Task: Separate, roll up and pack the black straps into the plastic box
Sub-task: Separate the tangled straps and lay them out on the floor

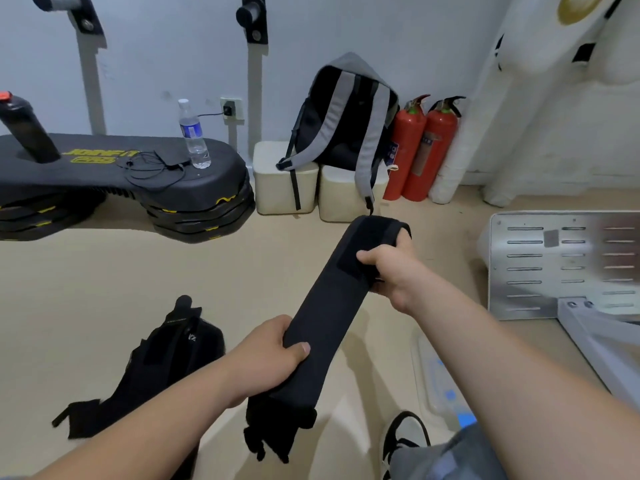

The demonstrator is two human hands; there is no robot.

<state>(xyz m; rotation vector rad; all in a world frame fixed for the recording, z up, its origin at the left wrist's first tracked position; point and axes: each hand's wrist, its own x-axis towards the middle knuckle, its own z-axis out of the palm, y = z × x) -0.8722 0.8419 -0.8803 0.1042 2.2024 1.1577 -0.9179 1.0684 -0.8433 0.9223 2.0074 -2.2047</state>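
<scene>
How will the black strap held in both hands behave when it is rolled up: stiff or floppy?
Probably floppy: the black strap bends over the right hand at its far end and hangs limp below the left hand. It looks flat only where the two hands stretch it. Its matte fabric seems unlikely to slip, and it is probably light.
</scene>
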